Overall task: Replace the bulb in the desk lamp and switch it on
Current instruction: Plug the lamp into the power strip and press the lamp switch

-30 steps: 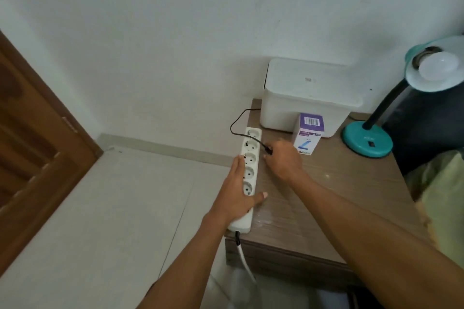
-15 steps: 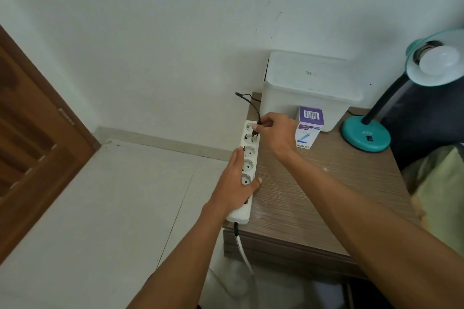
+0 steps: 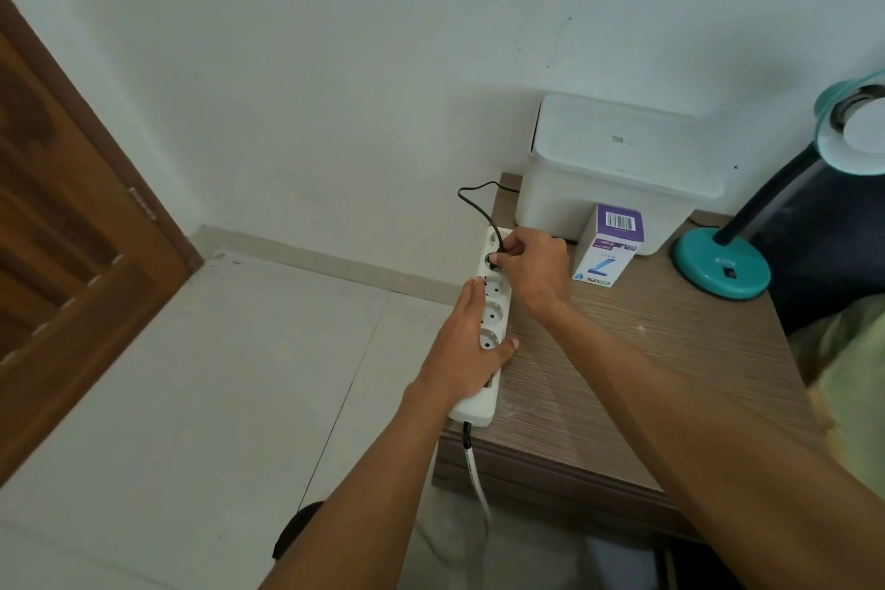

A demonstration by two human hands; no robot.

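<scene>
A white power strip (image 3: 494, 316) lies along the left edge of the wooden bedside table (image 3: 646, 350). My left hand (image 3: 471, 345) grips the strip around its middle, thumb on the table side. My right hand (image 3: 534, 266) pinches the black plug (image 3: 495, 260) of the lamp cord at the strip's far socket. The cord (image 3: 474, 201) loops up behind the strip. The teal desk lamp (image 3: 720, 264) stands at the back right with a white bulb (image 3: 864, 129) in its shade. A purple and white bulb box (image 3: 608, 249) stands between my right hand and the lamp base.
A white lidded bin (image 3: 608, 168) sits against the wall behind the bulb box. A brown wooden door (image 3: 62, 254) is at the left. Pale floor tiles (image 3: 215, 374) lie left of the table. A greenish cloth (image 3: 847, 350) shows at the right edge.
My right hand carried the plug from the table beside the strip up to the far socket and now holds it down at that socket. My left hand stayed on the strip.
</scene>
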